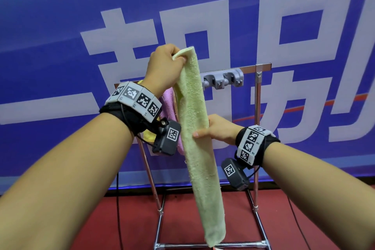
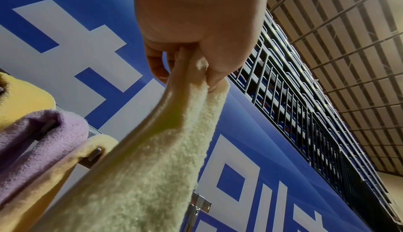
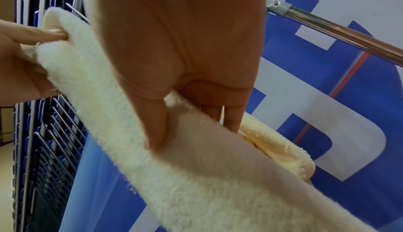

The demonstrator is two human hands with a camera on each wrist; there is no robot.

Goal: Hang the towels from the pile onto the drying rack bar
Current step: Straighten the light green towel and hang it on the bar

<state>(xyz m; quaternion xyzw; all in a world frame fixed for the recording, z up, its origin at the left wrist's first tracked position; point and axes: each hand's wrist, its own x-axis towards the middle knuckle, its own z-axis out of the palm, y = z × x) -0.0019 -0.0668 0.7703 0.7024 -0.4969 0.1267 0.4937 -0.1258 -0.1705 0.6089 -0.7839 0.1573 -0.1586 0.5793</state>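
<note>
My left hand (image 1: 164,65) pinches the top of the green towel (image 1: 194,128) up high and my right hand (image 1: 218,130) pinches its middle — so it hangs long and straight in front of the rack bar (image 1: 251,68), ready to go over.

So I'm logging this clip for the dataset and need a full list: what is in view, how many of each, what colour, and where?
green towel: one, pale green, folded into a long strip, held up in front of the rack
pink towel: one, pink-purple, draped over the bar behind the left wrist
yellow towel: one, yellow, on the bar beside the pink one
drying rack: one, chrome metal, standing on the red floor
grey clip holder: one, grey, mounted on the top bar
banner: one, blue with white characters, behind the rack
left hand: pinches the green towel's top end
right hand: grips the strip at mid-length
</note>
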